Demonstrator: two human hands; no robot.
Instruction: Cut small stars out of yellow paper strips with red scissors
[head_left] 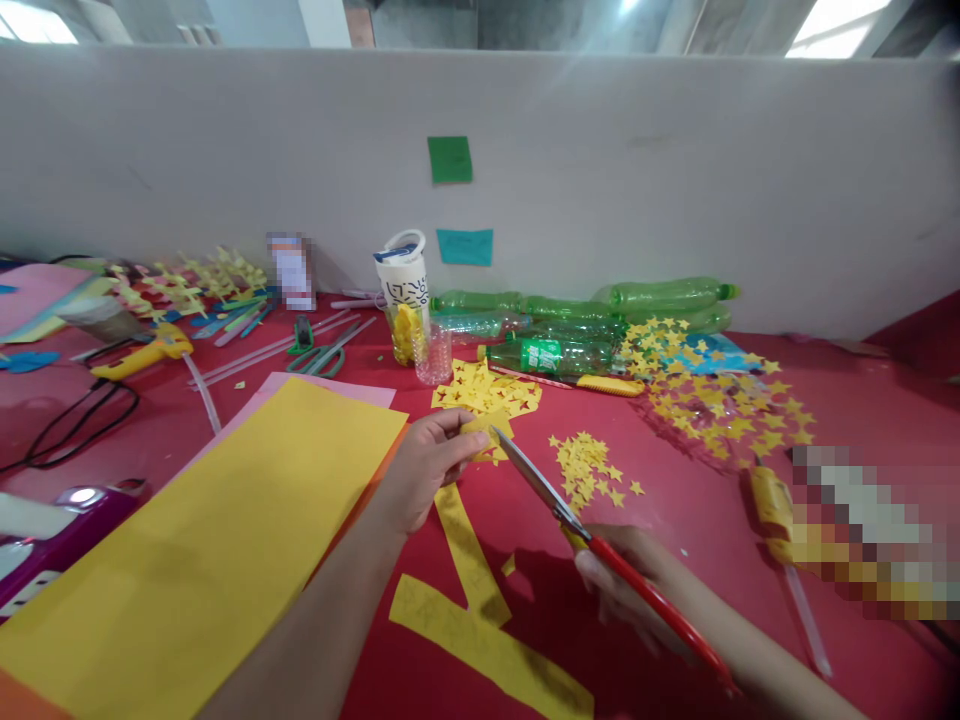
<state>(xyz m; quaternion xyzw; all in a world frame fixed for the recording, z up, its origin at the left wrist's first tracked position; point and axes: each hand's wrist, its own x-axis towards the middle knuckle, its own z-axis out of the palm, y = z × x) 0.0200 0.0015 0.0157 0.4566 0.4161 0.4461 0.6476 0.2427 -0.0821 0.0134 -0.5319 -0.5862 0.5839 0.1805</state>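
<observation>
Between the thumb and fingers of my left hand [431,465] is a small piece of yellow paper [491,428]. The blade tip of a pair of scissors [536,480] with red handles touches that paper. My right hand [630,580] is closed round the scissors and partly hidden by a handle; something yellow shows beside its fingers. Beyond the left hand lie yellow paper offcuts with star-shaped holes [487,390]. A pile of small yellow stars [585,465] rests just past the scissors. Two yellow paper strips [487,640] lie below my hands.
Large yellow sheets [225,510] cover the left side. Green plastic bottles [570,350] lie along the wall, near a white cup [401,275]. More stars [720,400] spread at right. Glue guns [146,350] lie on both sides, with green-handled scissors [326,360] further back.
</observation>
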